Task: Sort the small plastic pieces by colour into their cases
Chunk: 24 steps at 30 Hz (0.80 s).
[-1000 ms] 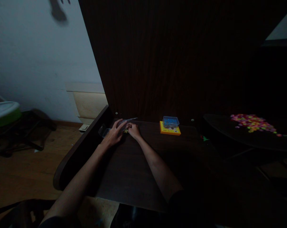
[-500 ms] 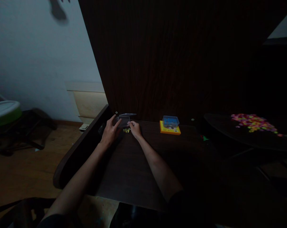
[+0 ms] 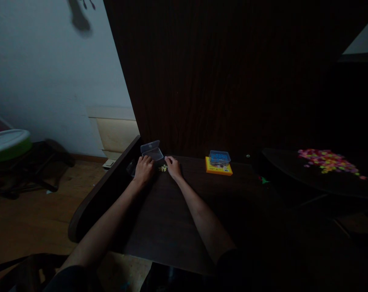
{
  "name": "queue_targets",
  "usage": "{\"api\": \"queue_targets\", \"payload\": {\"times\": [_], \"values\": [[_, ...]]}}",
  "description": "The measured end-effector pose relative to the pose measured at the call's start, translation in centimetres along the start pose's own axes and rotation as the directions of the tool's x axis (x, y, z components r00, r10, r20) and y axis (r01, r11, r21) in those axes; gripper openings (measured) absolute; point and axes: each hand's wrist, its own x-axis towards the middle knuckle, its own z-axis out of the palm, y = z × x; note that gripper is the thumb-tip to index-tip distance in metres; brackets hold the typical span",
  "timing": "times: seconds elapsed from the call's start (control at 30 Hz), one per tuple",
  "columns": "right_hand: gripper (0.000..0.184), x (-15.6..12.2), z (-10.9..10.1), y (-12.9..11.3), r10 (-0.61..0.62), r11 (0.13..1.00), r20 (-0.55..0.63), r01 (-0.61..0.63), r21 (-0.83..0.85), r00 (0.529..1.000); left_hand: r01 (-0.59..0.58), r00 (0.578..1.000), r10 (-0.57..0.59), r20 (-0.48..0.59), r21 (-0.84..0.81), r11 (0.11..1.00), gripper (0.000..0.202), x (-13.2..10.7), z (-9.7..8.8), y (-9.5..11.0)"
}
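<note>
A small clear plastic box (image 3: 152, 152) with its lid tipped up stands at the far left of the dark table (image 3: 177, 219). My left hand (image 3: 144, 169) is curled against the box's near side and grips it. A little heap of small yellow pieces (image 3: 162, 168) lies on the table between my hands. My right hand (image 3: 173, 166) rests just right of that heap with fingers bent over it; whether it holds a piece is hidden.
A clear box of blue pieces (image 3: 219, 157) sits on an orange pad (image 3: 218, 167) further right. A heap of bright coloured pieces (image 3: 326, 159) lies on a dark round surface at the right. A dark wooden panel rises behind the table; wooden floor lies left.
The clear box went from lifted in my left hand to set down with its lid raised. My left hand closed onto its near side. My right hand stayed by the yellow pieces.
</note>
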Motion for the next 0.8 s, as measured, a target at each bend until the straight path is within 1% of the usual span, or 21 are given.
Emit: {"api": "queue_targets", "payload": {"times": [0.07, 0.17, 0.3, 0.43, 0.6, 0.8], "values": [[0.024, -0.2, 0.1, -0.3, -0.044, 0.998, 0.049, 0.046, -0.051, 0.998, 0.076, 0.997, -0.076, 0.029, 0.022, 0.997, 0.029, 0.4, 0.1, -0.3], [0.02, -0.7, 0.5, -0.7, -0.116, 0.985, 0.153, 0.133, -0.109, 0.981, 0.123, 0.991, -0.125, 0.049, 0.03, 0.992, 0.031, 1.0, 0.6, -0.6], [0.029, -1.3, 0.8, -0.9, -0.17, 0.955, 0.264, 0.225, -0.195, 0.949, 0.146, 0.987, -0.147, 0.063, 0.026, 0.989, 0.029, 1.9, 1.3, -0.5], [0.038, -1.7, 0.7, -1.1, -0.2, 0.871, 0.384, 0.343, -0.352, 0.901, 0.184, 0.981, -0.185, 0.064, 0.019, 0.983, 0.032, 2.6, 2.0, -0.4], [0.038, -2.0, 0.5, -1.3, -0.209, 0.82, 0.44, 0.402, -0.409, 0.874, 0.236, 0.969, -0.236, 0.079, 0.004, 0.972, 0.034, 2.6, 3.1, -0.8], [0.036, -1.8, 0.7, -1.0, -0.239, 0.81, 0.472, 0.442, -0.385, 0.849, 0.258, 0.964, -0.255, 0.081, -0.024, 0.966, 0.034, 2.0, 3.6, -1.0]]}}
